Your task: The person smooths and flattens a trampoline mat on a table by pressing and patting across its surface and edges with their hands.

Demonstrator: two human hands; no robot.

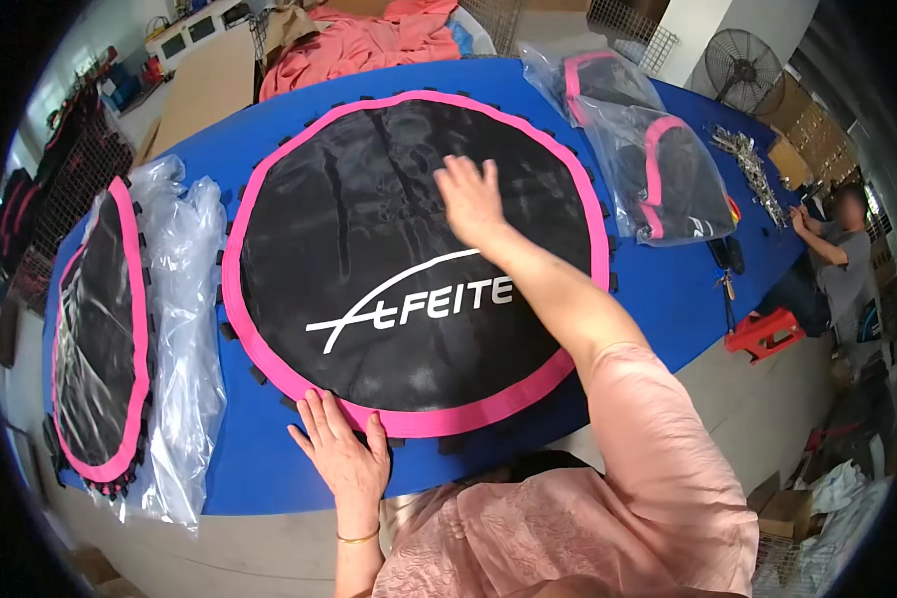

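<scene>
A round black trampoline mat [399,339] with a pink border and white lettering lies spread flat on the blue table. Dark tabs stick out around its edge. My left hand [347,453] rests at the near pink border, its fingers somewhat spread and flat. Over the upper right part of the black fabric is my right hand [470,204], fingers stretched out and apart, holding nothing. Whether its palm presses on the mat or hovers just above, I cannot tell. Faint creases run across the fabric near it.
Another pink-edged mat [100,329] lies at the left beside clear plastic bags [181,339]. Bagged mats [683,179] are at the right on the blue table [259,478]. Beyond are a metal pile [752,169], a fan [740,68], a red stool [764,335] and a seated person [847,249].
</scene>
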